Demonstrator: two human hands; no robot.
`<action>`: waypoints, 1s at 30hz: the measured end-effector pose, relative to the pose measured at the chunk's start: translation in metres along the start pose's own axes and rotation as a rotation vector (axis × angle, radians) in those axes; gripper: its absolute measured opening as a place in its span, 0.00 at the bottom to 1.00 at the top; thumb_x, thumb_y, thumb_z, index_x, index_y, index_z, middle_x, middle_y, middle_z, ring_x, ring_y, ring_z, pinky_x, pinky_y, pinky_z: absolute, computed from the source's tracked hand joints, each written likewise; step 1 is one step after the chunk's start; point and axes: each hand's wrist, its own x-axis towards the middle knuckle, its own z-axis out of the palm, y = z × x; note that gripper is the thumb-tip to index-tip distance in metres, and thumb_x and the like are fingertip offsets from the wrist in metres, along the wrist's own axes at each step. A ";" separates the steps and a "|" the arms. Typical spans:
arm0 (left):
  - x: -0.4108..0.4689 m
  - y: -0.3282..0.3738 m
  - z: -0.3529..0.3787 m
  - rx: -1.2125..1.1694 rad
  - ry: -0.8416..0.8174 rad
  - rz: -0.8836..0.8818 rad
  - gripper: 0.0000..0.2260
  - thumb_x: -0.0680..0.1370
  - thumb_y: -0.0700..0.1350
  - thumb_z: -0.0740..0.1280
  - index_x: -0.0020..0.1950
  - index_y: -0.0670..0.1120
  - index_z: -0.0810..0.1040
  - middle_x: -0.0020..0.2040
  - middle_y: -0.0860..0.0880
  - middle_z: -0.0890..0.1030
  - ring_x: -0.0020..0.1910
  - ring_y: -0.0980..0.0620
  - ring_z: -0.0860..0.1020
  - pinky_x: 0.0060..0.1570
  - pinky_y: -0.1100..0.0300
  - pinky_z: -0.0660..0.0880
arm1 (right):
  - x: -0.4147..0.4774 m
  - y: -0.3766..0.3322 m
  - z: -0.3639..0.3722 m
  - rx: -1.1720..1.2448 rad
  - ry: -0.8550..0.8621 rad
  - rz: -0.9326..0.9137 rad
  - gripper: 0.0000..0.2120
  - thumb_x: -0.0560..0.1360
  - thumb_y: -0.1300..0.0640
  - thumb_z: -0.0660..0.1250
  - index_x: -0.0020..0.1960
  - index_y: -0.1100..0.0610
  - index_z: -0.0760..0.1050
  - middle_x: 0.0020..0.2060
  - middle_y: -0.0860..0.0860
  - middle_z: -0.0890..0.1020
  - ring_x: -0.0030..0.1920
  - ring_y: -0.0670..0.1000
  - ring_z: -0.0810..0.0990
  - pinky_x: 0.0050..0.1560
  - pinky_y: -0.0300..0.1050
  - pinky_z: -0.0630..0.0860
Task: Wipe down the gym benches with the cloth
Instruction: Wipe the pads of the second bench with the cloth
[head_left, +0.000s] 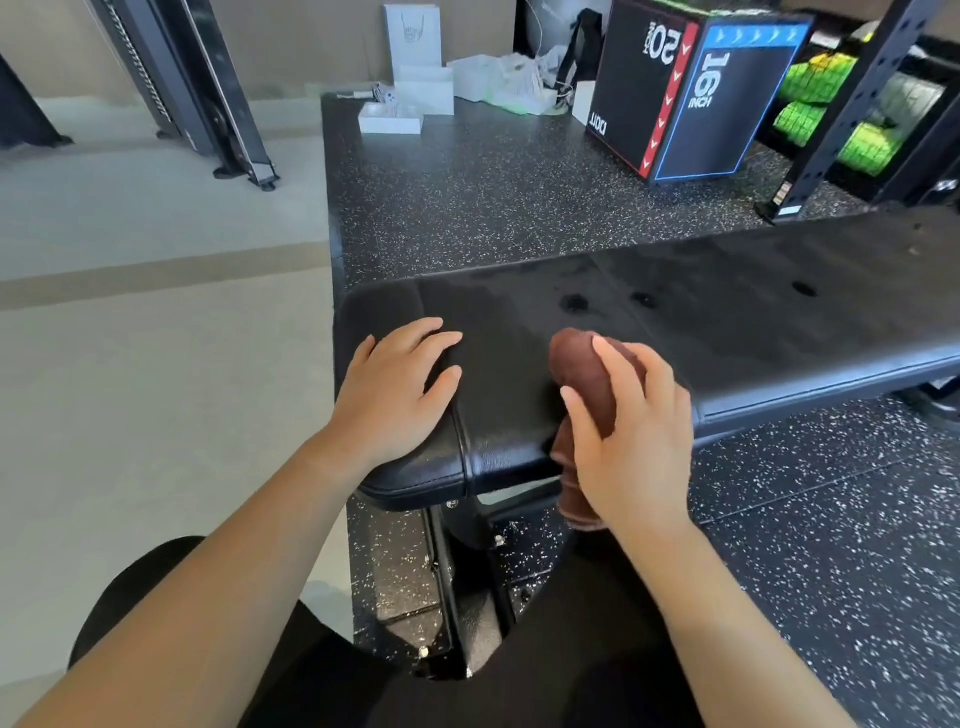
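Observation:
A black padded gym bench (701, 312) runs from the centre to the right edge, with a few dark wet spots on its top. My left hand (395, 395) lies flat on the bench's near left end, fingers spread, holding nothing. My right hand (634, 431) grips a folded brown cloth (579, 374) and presses it on the bench's front edge. The cloth's lower end hangs down past the pad below my palm.
A black plyo box (696, 93) with red and blue edges stands on the speckled rubber floor (493, 192) behind the bench. White boxes and bags (415, 88) lie at the back. A dark rack (872, 104) with green items is at right, machine posts (208, 93) at left.

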 end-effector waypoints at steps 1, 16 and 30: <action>0.000 0.000 0.000 0.003 0.000 -0.001 0.19 0.79 0.54 0.54 0.70 0.55 0.66 0.73 0.56 0.63 0.72 0.55 0.60 0.72 0.44 0.52 | 0.011 0.000 0.000 -0.047 -0.057 0.008 0.22 0.76 0.45 0.62 0.68 0.49 0.68 0.66 0.53 0.69 0.60 0.61 0.69 0.58 0.59 0.68; 0.000 0.007 -0.006 0.010 -0.050 -0.076 0.20 0.78 0.53 0.57 0.70 0.54 0.66 0.72 0.56 0.64 0.72 0.55 0.61 0.71 0.45 0.54 | 0.087 -0.021 0.029 -0.123 -0.424 -0.172 0.24 0.77 0.42 0.59 0.70 0.46 0.62 0.70 0.52 0.62 0.61 0.61 0.67 0.61 0.61 0.68; 0.068 -0.010 -0.002 0.074 0.068 -0.334 0.24 0.75 0.55 0.60 0.69 0.47 0.67 0.70 0.49 0.68 0.70 0.48 0.64 0.70 0.49 0.58 | 0.146 -0.027 0.067 -0.156 -0.433 -0.148 0.24 0.77 0.42 0.58 0.71 0.46 0.61 0.70 0.54 0.62 0.63 0.62 0.66 0.62 0.61 0.66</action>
